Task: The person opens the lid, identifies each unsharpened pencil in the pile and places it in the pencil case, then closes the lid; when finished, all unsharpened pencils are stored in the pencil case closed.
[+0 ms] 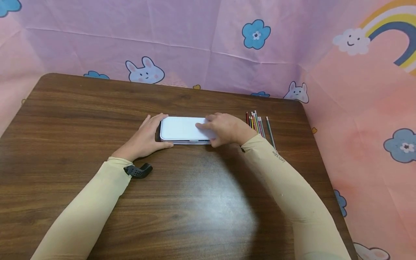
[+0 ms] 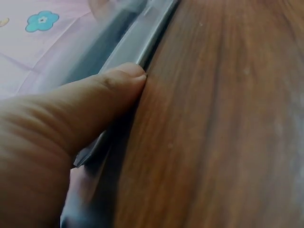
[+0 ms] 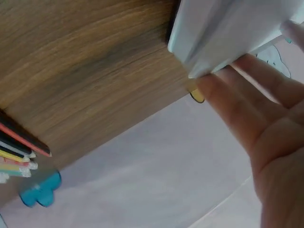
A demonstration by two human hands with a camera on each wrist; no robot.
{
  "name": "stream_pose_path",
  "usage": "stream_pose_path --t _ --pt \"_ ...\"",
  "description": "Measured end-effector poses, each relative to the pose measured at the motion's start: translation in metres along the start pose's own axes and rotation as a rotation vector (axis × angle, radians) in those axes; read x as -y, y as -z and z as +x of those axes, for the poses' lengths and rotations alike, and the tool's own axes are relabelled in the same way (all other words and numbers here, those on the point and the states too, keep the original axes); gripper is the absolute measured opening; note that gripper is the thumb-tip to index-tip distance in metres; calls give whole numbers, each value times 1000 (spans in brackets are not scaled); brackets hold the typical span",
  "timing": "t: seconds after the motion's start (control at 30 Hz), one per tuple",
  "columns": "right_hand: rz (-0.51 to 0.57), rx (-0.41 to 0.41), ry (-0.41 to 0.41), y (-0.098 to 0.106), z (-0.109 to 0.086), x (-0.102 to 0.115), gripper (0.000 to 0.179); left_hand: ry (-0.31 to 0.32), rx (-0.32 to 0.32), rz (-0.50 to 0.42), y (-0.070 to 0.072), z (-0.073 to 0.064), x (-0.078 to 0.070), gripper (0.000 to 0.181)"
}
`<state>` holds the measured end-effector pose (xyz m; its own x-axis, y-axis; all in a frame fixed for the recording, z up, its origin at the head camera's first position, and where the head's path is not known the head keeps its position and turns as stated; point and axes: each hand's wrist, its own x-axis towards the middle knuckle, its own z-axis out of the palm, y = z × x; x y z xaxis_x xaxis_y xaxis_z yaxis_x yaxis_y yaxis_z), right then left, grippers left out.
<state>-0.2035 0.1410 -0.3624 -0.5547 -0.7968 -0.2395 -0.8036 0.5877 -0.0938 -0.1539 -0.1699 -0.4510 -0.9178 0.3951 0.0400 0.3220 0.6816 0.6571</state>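
One white pencil case [image 1: 182,129] lay flat on the far half of the wooden bench [image 1: 195,195], its long side running left to right, with one small catch [image 1: 194,140] on the near edge. Two hands had hold of it. The left hand [image 1: 147,135] spanned the left end, spread wide, its thumb on the near edge and fingers at the far corner. The right hand [image 1: 229,129] gripped the right end between thumb on the near edge and fingers on the far edge, half open, one index finger laid across the lid.

Right of the case, one bunch of pencils [image 1: 255,122] lay just beyond the right wrist, probably seven or more, though overlap blurred the count. One dark green pencil [image 1: 271,133] lay apart, right of the bunch. Two pale sleeves covered the arms; one black strap [image 1: 139,170] showed at the left wrist. One rainbow [image 1: 394,32] decorated the cloth at far right.
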Motion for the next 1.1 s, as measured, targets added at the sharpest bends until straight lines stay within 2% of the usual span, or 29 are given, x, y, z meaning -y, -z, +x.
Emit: stream_pose_path --t 0.33,0.43,0.57,0.63,0.7,0.9,1.1 --pt "201 13 -14 9 -3 -14 65 17 -2 -29 1 2 2 112" --pt "349 -57 -23 8 -7 -25 55 59 12 -38 2 1 0 118" --pt "568 -198 -54 1 -16 -39 33 149 47 -51 4 -3 -5 122" --pt "655 -264 -85 -2 -20 -43 24 172 53 -47 4 -4 -6 122" --pt "719 -320 -110 -5 -22 -46 19 164 43 -36 3 -3 -6 122" --pt "818 -455 -202 -7 -21 -49 15 72 -29 2 -1 -1 -2 113" --pt "924 -551 -322 -10 -16 -51 19 89 -38 -28 -3 0 0 107"
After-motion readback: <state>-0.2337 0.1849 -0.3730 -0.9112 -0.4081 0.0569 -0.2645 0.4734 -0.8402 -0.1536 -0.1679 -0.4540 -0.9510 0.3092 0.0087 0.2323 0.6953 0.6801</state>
